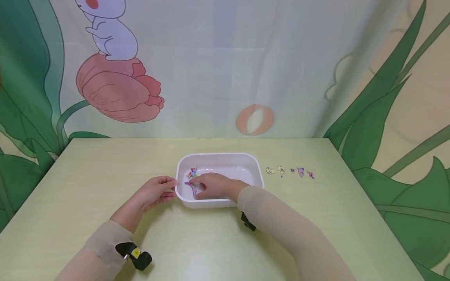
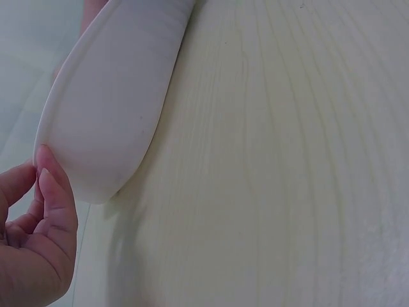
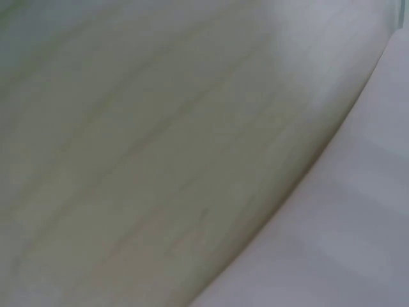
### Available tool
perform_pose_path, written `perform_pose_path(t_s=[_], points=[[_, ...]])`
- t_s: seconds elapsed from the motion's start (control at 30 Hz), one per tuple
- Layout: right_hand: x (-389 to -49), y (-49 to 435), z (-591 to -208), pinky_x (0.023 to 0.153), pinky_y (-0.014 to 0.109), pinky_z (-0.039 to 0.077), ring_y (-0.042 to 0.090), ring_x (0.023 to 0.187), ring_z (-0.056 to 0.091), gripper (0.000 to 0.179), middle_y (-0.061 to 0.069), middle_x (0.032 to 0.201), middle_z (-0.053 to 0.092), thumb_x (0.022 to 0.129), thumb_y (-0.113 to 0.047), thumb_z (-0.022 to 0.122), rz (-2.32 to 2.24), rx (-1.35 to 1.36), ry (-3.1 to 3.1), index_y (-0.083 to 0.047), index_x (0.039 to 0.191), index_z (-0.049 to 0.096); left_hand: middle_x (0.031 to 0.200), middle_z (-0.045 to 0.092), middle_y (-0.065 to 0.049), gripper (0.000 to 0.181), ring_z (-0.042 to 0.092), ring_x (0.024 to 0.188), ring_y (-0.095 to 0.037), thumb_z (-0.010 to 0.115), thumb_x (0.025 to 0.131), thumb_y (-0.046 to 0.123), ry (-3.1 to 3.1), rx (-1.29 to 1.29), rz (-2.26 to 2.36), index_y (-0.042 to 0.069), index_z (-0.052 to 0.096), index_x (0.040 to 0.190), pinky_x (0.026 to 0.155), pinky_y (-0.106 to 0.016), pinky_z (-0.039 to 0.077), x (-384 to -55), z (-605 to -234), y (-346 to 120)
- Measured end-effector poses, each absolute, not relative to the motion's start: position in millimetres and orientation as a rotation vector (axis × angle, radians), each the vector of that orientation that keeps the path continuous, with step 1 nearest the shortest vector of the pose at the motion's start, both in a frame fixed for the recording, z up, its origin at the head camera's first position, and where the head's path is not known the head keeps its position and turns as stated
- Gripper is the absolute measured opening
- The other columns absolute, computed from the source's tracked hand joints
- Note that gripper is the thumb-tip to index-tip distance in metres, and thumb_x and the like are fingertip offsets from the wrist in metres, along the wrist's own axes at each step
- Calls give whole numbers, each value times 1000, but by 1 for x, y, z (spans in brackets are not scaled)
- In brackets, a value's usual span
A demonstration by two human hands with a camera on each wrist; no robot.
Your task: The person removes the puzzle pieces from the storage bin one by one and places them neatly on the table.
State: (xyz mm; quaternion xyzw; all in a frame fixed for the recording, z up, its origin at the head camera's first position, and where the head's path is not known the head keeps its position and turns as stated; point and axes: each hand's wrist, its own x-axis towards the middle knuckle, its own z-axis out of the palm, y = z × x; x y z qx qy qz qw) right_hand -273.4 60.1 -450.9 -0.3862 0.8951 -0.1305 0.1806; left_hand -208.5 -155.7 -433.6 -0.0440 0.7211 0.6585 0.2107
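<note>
A white plastic tray (image 1: pixel 225 157) with rounded corners stands on the table. My left hand (image 1: pixel 156 192) pinches its left rim between thumb and fingertips; the left wrist view shows this hand (image 2: pixel 45 230) at the tray's edge (image 2: pixel 108 109). Inside the tray, near the left end, my right hand (image 1: pixel 215 185) reaches down with index finger and thumb apart. Its fingertips are at a purple-and-pink flat piece (image 1: pixel 193 189). Just beyond lies a multicoloured flat piece (image 1: pixel 192 172). The right wrist view shows only the tray's outer wall (image 3: pixel 332 249) and tabletop, with the hand hidden.
Right of the tray, several small pieces lie in a row: a pale outlined one (image 1: pixel 269 170), a cream one (image 1: pixel 280 170), a purple one (image 1: pixel 300 171) and a pink-purple one (image 1: pixel 311 175). A printed curtain (image 1: pixel 211 70) hangs behind the table (image 1: pixel 207 242).
</note>
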Motion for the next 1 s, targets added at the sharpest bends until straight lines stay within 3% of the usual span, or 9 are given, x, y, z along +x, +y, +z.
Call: perform_pose_path(t_s=[0.17,0.43,0.7,1.0], points=[[-272,59,-450,65,21,36,8,71,44,53,-5,75,48,85,-40,65,-349,-1092,2521,-24,134,52,89,59,-7,39,61,73,-11,51,97,19,1999,-127,1830,-11,44,121,65,-22,52,-208,-433,-156],[-273,57,-447,72,21,39,9,79,48,50,-6,90,56,81,-34,68,-359,-1124,2550,-14,126,58,91,59,-8,39,61,74,-12,51,97,20,2009,-123,1828,-10,44,121,66,-23,53,-207,-432,-156],[-273,73,-438,62,20,34,9,67,41,45,-1,73,46,80,-23,71,-662,-1085,2539,-8,120,59,86,58,-5,38,61,72,-10,50,97,18,1992,-113,1847,-12,44,120,65,-22,53,-208,-433,-156],[-271,108,-422,63,23,38,10,69,43,47,9,79,53,80,-20,72,-776,-1060,2561,-5,122,57,89,59,-8,38,61,73,-11,52,97,18,2000,-127,1835,-11,45,121,65,-23,53,-208,-431,-156]])
